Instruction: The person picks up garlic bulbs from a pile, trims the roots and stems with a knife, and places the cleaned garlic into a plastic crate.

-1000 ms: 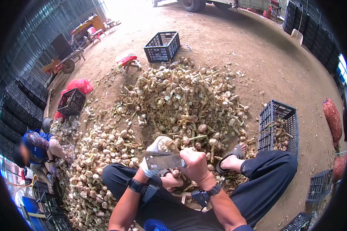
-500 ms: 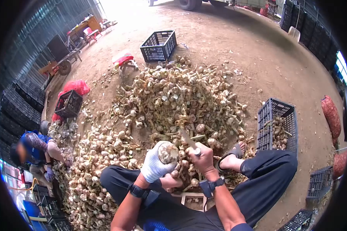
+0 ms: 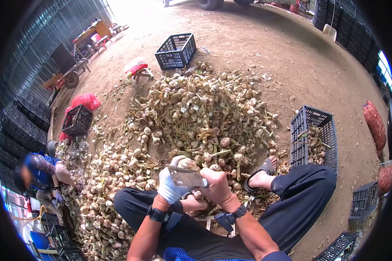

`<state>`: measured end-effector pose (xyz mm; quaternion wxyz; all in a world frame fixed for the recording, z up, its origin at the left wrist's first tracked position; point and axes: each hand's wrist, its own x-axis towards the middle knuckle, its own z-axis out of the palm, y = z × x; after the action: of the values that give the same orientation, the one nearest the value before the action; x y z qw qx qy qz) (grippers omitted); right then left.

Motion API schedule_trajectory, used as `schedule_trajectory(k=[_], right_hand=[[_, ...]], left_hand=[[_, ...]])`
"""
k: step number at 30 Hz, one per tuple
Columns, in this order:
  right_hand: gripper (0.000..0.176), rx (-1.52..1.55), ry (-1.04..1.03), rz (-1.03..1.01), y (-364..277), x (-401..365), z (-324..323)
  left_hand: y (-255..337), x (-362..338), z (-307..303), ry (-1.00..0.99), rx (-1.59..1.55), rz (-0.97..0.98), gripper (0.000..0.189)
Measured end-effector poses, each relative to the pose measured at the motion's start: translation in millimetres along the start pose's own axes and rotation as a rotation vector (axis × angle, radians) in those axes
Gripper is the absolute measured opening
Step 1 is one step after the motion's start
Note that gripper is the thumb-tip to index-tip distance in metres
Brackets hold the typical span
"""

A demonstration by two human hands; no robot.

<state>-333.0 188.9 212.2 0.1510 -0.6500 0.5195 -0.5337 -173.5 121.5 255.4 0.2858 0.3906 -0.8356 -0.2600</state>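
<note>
My left hand [image 3: 169, 188], in a white knitted glove, is closed around a garlic bulb [image 3: 187, 163]. A broad-bladed knife [image 3: 184, 177] is gripped in my bare right hand [image 3: 218, 186]. Its flat blade lies across the front of the bulb and the gloved fingers, hiding part of both. Just beyond my hands rises a heap of garlic [image 3: 196, 102] with long stalks and dry leaves. To the left spreads a pile of garlic bulbs with short or no stalks [image 3: 113, 178].
A black crate [image 3: 176, 60] stands behind the heap, beside a small stool [image 3: 137, 69]. Another crate [image 3: 299, 152] holding garlic is by my right knee. Red mesh sacks [image 3: 373, 126] lie far right. A co-worker [image 3: 41, 174] bends at the left among crates.
The knife has swung from pointing forward, away from me, to lying leftward across the bulb. My right hand has moved slightly left and down, closer to my left hand.
</note>
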Motion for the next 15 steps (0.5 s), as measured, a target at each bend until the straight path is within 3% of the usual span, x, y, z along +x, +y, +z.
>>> schedule_trajectory(k=[4,5,7,9,12,14,15], right_hand=[[0.017,-0.013,0.049,0.081,18.4,-9.6,7.4],[0.018,-0.107,0.016,0.334,40.9,-24.4,17.9],[0.023,-0.241,-0.024,0.575,86.9,-54.6,24.7],[0.018,-0.064,0.129,0.765,85.3,-60.6,22.4],[0.013,0.059,0.251,0.717,76.9,-42.6,25.1],[0.014,0.430,0.328,0.851,49.0,-26.7,24.0],[0.014,0.429,0.330,0.852,37.5,-21.7,26.0]], left_hand=[[-3.1,-6.6,0.3,-0.011,0.064,-0.091,0.064],[2.5,-9.1,-0.8,-0.016,0.064,-0.092,0.064],[16.0,-3.2,-5.3,0.124,-0.099,0.074,0.064],[13.2,-4.5,-3.5,0.118,-0.106,0.025,0.063],[9.0,-4.1,-2.0,0.128,-0.225,-0.118,0.066],[5.7,-2.7,1.5,0.135,-0.283,-0.110,0.067],[6.4,-2.1,2.8,0.138,-0.344,-0.107,0.067]])
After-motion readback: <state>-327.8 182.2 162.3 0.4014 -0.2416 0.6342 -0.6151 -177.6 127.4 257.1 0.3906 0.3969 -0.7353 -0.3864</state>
